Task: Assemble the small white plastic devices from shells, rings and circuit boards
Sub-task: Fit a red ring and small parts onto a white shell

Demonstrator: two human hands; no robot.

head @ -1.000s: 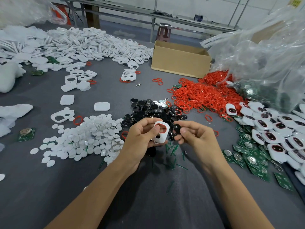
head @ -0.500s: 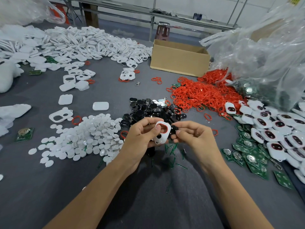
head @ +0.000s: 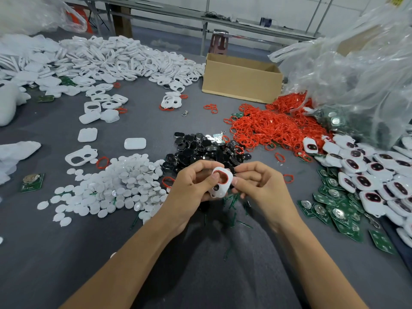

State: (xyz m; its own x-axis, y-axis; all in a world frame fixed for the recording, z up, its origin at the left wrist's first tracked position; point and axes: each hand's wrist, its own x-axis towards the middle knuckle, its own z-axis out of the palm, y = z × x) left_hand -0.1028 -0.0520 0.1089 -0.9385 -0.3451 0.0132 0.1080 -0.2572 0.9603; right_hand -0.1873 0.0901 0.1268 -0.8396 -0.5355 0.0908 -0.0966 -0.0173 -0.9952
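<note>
Shell (head: 220, 184) is up off the grey table (head: 66, 253), held between both your hands right in front of you, just over the near edge of the black pieces (head: 200, 150). It's white, with a red ring (head: 227, 178) sitting around the big opening and a smaller dark hole lower down. Your left hand (head: 191, 188) has its fingers curled round the shell's left side, with the thumb pressed on the front. Your right hand (head: 260, 184) comes in from the other side, fingers bunched together and the thumb and fingertips pinching the shell's right edge. Can't tell if there's anything tiny tucked between those fingers. Left of your hands is a heap of white discs (head: 116, 184). Behind the black pieces there's the big tangle of loose red rings (head: 267, 126). Off to the right you've got green circuit boards (head: 334, 206) fanned out flat, and just beyond them a bunch of white devices (head: 367, 170) with red-rimmed dark windows. Some thin green slivers (head: 231, 201) lie on the table under your hands. Way back on the left is the mountain of empty white frames (head: 111, 56), then a cardboard box (head: 240, 81) in the middle, and crinkly clear plastic bags (head: 356, 63) piled on the right.
</note>
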